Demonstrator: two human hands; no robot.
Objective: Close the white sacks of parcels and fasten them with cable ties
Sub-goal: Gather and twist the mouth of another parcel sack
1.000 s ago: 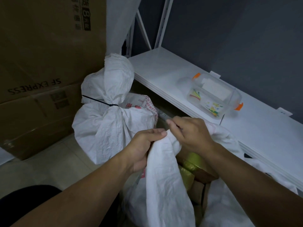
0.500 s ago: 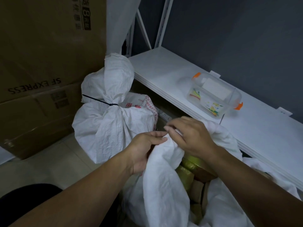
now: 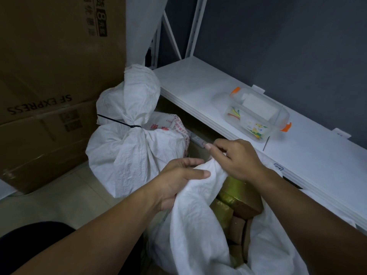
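An open white sack [image 3: 200, 225] stands in front of me with gold and brown parcels [image 3: 241, 203] showing in its mouth. My left hand [image 3: 178, 179] grips a bunched fold of the sack's near rim, thumb on top. Just to the right, my right hand [image 3: 236, 157] pinches the sack's rim, its index finger lifted and pointing left. Behind stands a second white sack [image 3: 131, 147], its neck gathered and bound by a black cable tie [image 3: 127, 125].
Large brown cardboard boxes [image 3: 49, 86] fill the left. A white shelf [image 3: 198, 90] runs along the right and carries a clear plastic box [image 3: 258, 116] with orange clips. A printed red-and-white bag [image 3: 168, 126] lies behind the tied sack. Pale floor [image 3: 59, 195] shows at lower left.
My left hand has slid lower along the sack's rim, gathering more fabric. My right hand has shifted slightly right and its index finger has lifted off the cloth.
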